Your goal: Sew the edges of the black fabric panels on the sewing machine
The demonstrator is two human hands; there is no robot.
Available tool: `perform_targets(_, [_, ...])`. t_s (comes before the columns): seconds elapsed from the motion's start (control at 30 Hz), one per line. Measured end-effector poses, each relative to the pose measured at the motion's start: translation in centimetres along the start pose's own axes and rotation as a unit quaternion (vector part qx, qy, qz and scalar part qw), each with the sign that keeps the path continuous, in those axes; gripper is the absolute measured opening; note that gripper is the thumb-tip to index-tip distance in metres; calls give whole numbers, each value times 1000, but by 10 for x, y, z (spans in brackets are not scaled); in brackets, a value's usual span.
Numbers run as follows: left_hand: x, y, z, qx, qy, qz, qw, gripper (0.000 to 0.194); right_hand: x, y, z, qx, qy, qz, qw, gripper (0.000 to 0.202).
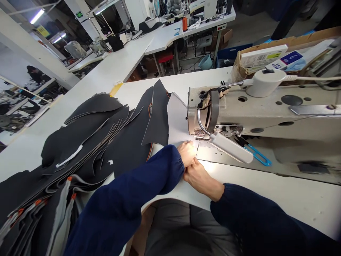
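A sewing machine (223, 106) stands to the right, its lit needle area just ahead of my hands. My left hand (187, 153) is closed at the near end of a fabric piece (176, 115), whose light grey side faces up beside the machine head. Close below it, my right hand (201, 177) is closed too, its fingertips meeting the left hand. What the right fingers pinch is hidden, and glare washes out the spot. Left of the machine, a dark panel (157, 113) with orange edging behind it adjoins the light grey piece.
Dark cut panels (87, 142) lie in overlapping stacks on the white table (293, 199) at left. Blue-handled thread snips (257, 154) rest under the machine arm. A lamp (231, 147) hangs over the machine bed. Behind stands a cardboard box (242, 58) of packages.
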State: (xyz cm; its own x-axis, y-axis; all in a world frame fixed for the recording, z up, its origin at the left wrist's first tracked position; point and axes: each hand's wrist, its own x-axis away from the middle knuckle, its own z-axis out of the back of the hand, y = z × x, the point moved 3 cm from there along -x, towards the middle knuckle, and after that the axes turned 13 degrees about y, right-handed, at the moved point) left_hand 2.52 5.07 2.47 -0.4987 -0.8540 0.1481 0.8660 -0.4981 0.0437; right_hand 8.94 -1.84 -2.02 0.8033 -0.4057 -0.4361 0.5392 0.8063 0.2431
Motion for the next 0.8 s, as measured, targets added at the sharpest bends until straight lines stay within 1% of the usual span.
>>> perform_targets(0.13, [-9, -1, 0, 0, 4, 15, 1000, 22, 3, 1, 5, -2, 50, 15, 999, 26])
perform_targets(0.3, [-15, 0, 1, 9, 4, 48, 999, 26, 5, 5, 1, 5, 39, 2, 999, 25])
perform_targets(0.37, [-10, -1, -1, 15, 18, 50, 998, 26, 7, 6, -2, 3, 35, -6, 999, 25])
perform_targets(0.47, [8, -4, -1, 14, 58, 42, 997, 31, 11, 4, -5, 1, 50, -35, 998, 27])
perform_targets(0.53, [20, -6, -1, 7, 50, 24, 998, 33, 14, 1, -7, 6, 62, -48, 997, 31])
perform_targets(0.6, [28, -5, -1, -2, 27, -3, 1000, 29, 15, 0, -7, 14, 64, -51, 997, 35])
perform_targets(0.7, [28, -1, -1, -17, 17, -32, 999, 25, 14, 1, -7, 24, 61, -53, 996, 34])
perform_targets(0.8, [19, 3, -5, -22, 25, -27, 999, 27, 14, 7, -7, 31, 62, -60, 996, 31])
